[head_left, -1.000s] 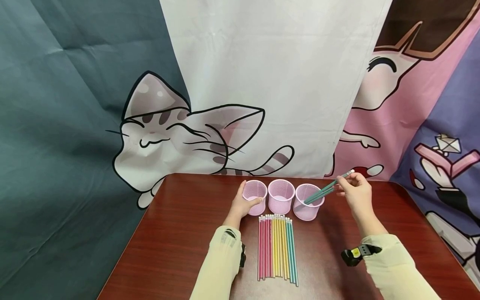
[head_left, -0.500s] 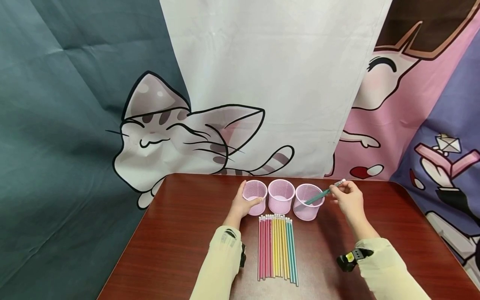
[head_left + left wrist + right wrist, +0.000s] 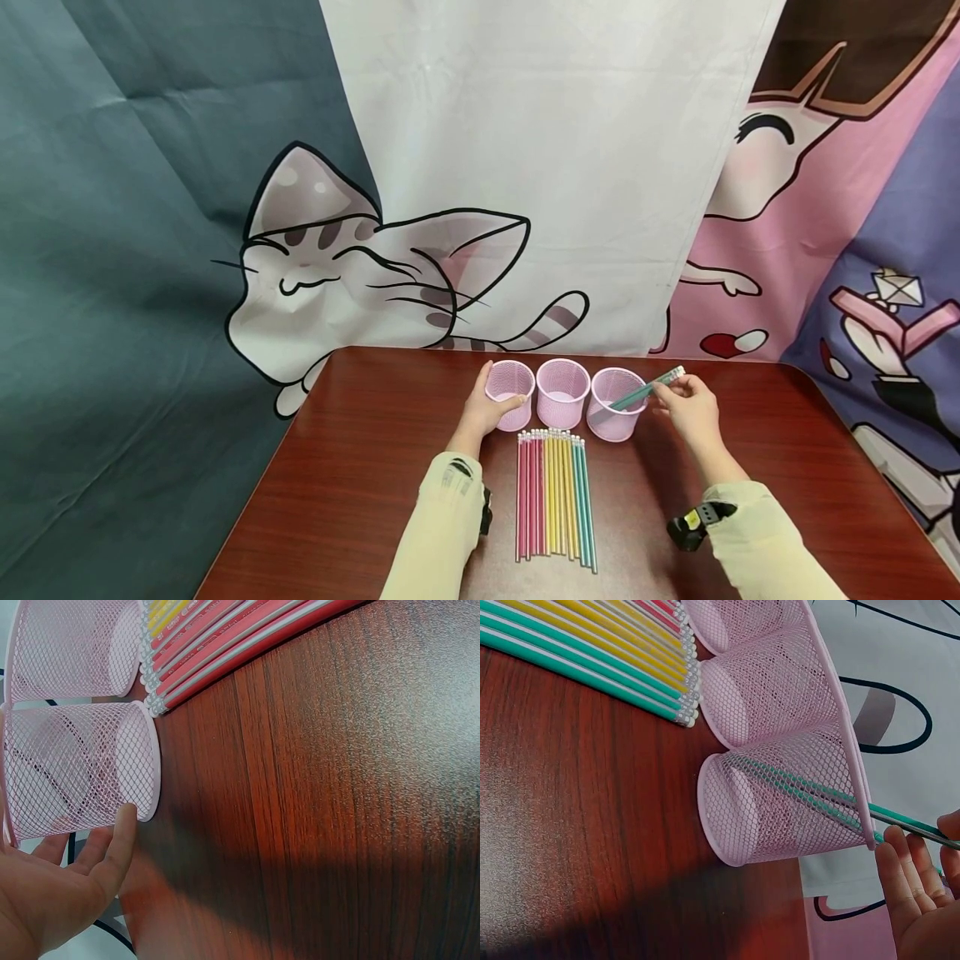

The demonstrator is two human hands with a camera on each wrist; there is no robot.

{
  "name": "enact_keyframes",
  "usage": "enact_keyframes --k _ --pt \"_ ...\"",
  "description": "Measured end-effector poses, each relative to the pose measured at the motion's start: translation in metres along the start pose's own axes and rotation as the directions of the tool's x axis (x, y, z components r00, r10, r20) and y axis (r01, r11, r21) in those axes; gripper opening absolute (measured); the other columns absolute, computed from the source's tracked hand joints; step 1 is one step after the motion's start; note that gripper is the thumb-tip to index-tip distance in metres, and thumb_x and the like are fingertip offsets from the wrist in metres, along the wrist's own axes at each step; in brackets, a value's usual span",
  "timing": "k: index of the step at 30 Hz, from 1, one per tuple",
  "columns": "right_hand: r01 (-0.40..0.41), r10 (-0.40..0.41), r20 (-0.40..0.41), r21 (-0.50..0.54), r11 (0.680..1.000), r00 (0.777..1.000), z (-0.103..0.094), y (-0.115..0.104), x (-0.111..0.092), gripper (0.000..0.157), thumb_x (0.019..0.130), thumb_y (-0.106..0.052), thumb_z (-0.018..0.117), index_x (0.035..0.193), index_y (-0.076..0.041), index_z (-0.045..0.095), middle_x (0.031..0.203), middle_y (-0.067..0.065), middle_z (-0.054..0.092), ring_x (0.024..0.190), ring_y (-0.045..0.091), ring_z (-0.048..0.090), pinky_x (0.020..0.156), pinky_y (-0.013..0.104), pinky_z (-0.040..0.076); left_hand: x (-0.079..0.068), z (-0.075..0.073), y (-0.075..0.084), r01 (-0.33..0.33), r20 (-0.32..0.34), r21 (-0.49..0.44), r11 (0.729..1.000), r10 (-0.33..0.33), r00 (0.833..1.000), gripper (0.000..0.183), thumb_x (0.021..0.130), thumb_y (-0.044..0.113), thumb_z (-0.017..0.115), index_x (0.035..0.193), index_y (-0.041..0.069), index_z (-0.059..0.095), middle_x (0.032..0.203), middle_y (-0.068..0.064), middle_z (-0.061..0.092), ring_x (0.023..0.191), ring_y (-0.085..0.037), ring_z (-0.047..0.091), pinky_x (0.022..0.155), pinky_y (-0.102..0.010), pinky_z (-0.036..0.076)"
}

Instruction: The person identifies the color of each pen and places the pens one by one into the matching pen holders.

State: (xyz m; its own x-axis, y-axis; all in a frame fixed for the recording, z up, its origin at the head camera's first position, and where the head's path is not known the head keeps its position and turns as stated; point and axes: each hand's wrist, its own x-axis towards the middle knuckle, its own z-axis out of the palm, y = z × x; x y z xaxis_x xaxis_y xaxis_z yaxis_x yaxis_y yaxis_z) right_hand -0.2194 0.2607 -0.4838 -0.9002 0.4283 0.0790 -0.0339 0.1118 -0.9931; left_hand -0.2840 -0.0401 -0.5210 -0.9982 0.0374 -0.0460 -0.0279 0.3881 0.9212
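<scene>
Three pink mesh pencil cups stand side by side. My left hand (image 3: 483, 408) holds the left cup (image 3: 82, 769), fingers along its outer side and thumb across the front in the head view. The middle cup (image 3: 561, 408) is untouched. Into the right cup (image 3: 780, 817) lean green pencils (image 3: 637, 394), their lower ends inside it and seen through the mesh. My right hand (image 3: 690, 408) pinches them near their white eraser ends, just outside the rim. In front of the cups lie pink pencils (image 3: 529, 500), yellow pencils (image 3: 561, 500) and more green pencils (image 3: 583, 508), all in one row.
The cups and pencils are on a reddish-brown wooden table (image 3: 360, 483). Close behind its far edge hangs a printed cloth (image 3: 570, 167) with cartoon figures. Each wrist wears a small black camera, the right one (image 3: 693, 527) low over the table.
My right hand has moved left and slightly down toward the right cup, and the green pencils have slid deeper into it. The left hand and the row of pencils have stayed put.
</scene>
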Motion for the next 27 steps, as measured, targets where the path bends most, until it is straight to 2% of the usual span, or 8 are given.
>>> enact_keyframes --k 5,6,7,14,20,26,27 --pt "-0.014 0.014 -0.004 0.054 0.998 1.0 0.0 0.003 -0.001 0.019 0.084 -0.007 0.063 0.091 0.003 0.049 0.066 -0.009 0.058 0.054 0.004 0.061 0.05 0.02 0.051 0.0 0.0 -0.001 -0.002 -0.002 -0.002 1.0 0.002 1.0 0.094 0.069 0.025 0.082 0.145 0.022 0.027 0.133 -0.02 0.046 0.116 -0.037 0.046 0.096 -0.049 0.037" --pt "-0.032 0.032 -0.004 0.056 0.998 0.999 -0.001 0.003 0.0 0.02 0.084 -0.007 0.064 0.092 0.003 0.049 0.066 -0.01 0.058 0.055 0.004 0.061 0.05 0.02 0.051 0.0 0.0 -0.001 -0.001 -0.002 -0.004 1.0 0.001 1.0 0.094 0.069 0.025 0.082 0.145 0.023 0.027 0.133 -0.02 0.046 0.116 -0.036 0.047 0.096 -0.048 0.037" --pt "-0.076 0.076 -0.035 -0.011 0.997 0.997 0.002 -0.008 -0.007 0.02 0.085 -0.006 0.061 0.094 0.004 0.046 0.064 -0.013 0.057 0.055 0.003 0.061 0.051 0.02 0.051 0.0 0.0 -0.001 -0.001 -0.002 -0.004 1.0 0.001 1.0 0.094 0.069 0.025 0.082 0.145 0.022 0.027 0.133 -0.02 0.046 0.116 -0.036 0.047 0.096 -0.049 0.037" --pt "-0.188 0.186 -0.073 -0.021 0.982 0.98 0.001 -0.007 -0.006 0.026 0.086 -0.013 0.065 0.1 0.002 0.049 0.064 -0.014 0.057 0.055 0.002 0.059 0.055 0.023 0.053 -0.001 -0.001 0.0 0.014 -0.002 -0.01 1.0 -0.014 1.0 0.095 0.068 0.026 0.082 0.145 0.024 0.027 0.134 -0.02 0.046 0.117 -0.036 0.046 0.096 -0.048 0.037" --pt "-0.225 0.227 -0.069 0.035 0.974 0.971 0.0 -0.005 -0.006 0.027 0.085 -0.014 0.066 0.099 0.002 0.049 0.065 -0.011 0.058 0.055 0.006 0.062 0.055 0.025 0.053 -0.001 -0.001 0.001 0.015 0.0 -0.005 1.0 -0.015 1.0 0.096 0.067 0.028 0.083 0.145 0.025 0.027 0.134 -0.021 0.045 0.116 -0.036 0.046 0.095 -0.048 0.038" --pt "-0.215 0.218 -0.066 0.041 0.976 0.974 0.001 0.0 -0.005 0.029 0.086 -0.018 0.066 0.1 0.001 0.05 0.065 -0.009 0.059 0.056 0.007 0.062 0.054 0.026 0.053 -0.001 -0.001 0.001 0.016 0.002 -0.007 1.0 -0.016 1.0 0.096 0.067 0.029 0.083 0.145 0.025 0.027 0.134 -0.02 0.046 0.116 -0.036 0.046 0.095 -0.049 0.038" --pt "-0.195 0.199 -0.044 0.082 0.977 0.979 -0.001 0.008 -0.002 0.027 0.085 -0.017 0.067 0.098 0.001 0.052 0.065 -0.007 0.061 0.056 0.009 0.063 0.052 0.027 0.053 -0.001 -0.001 0.001 0.018 0.002 -0.007 1.0 -0.018 1.0 0.096 0.067 0.028 0.083 0.145 0.025 0.027 0.134 -0.02 0.046 0.116 -0.036 0.046 0.095 -0.049 0.038"
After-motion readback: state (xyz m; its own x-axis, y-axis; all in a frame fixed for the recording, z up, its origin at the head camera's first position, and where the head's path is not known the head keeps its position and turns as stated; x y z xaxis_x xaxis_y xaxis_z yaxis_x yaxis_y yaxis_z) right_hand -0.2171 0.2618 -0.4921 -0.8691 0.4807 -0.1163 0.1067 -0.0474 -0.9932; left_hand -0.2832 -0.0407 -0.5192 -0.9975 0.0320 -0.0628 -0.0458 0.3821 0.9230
